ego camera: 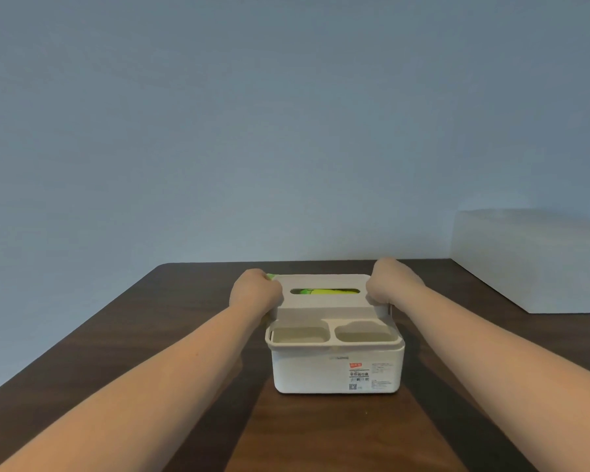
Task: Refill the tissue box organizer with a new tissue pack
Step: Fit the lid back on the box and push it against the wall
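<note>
1. The plain blue-grey wall fills most of what I see, rising straight behind the far edge of the table.
2. The dark brown wooden table spreads out under my arms, its far left corner rounded.
3. A pale white block sits at the right, against the wall and over the table's right side; I cannot tell what it is.
4. My two bare forearms reach in from the lower corners and meet at the tissue box organizer, a white plastic box standing upright on the table, just right of centre.
5. Its front face carries a label with a red patch and small print too fine for me to read.
6. Along the organizer's near side are two open compartments side by side, the left one squarer, the right one more rounded.
7. Behind them sits the white lid with a long slot; through the slot shows the green tissue pack, inside the box.
8. My left hand is curled closed around the lid's left end, with a bit of green peeking out just past my knuckles.
9. My right hand is closed the same way on the lid's right end.
</note>
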`<state>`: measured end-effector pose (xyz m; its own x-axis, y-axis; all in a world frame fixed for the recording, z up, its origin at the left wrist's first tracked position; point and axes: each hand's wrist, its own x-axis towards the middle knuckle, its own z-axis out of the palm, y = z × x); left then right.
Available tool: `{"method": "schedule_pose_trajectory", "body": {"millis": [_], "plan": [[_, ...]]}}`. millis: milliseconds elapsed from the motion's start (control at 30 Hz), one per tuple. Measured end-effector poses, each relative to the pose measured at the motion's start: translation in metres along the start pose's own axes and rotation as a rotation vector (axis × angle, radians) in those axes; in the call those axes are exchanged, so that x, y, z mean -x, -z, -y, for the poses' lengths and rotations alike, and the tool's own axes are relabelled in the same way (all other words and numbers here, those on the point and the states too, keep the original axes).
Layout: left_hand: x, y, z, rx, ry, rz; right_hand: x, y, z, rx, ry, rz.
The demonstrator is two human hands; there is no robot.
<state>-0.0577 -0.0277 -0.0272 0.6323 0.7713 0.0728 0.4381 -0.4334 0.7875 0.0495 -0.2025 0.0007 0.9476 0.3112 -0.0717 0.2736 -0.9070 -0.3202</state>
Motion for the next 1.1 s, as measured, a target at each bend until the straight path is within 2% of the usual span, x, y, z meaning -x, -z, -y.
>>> {"method": "schedule_pose_trajectory", "body": {"millis": [500, 700, 833, 900, 1100], "plan": [[-0.009, -0.009, -0.006, -0.044, -0.026, 0.028, -0.003, 0.005, -0.003, 0.104, 0.010, 0.053], [-0.009, -0.015, -0.005, 0.047, -0.004, 0.046, -0.003, 0.003, -0.005, 0.119, 0.025, 0.072], [-0.010, -0.019, -0.001, 0.193, 0.031, 0.155, -0.006, 0.002, -0.003, 0.134, 0.028, 0.076], [-0.012, -0.018, -0.001, 0.171, 0.022, 0.203, -0.008, 0.001, -0.003, 0.147, 0.032, 0.077], [-0.018, -0.021, 0.001, 0.214, -0.004, 0.152, -0.014, -0.012, -0.005, 0.108, 0.064, -0.019]]}}
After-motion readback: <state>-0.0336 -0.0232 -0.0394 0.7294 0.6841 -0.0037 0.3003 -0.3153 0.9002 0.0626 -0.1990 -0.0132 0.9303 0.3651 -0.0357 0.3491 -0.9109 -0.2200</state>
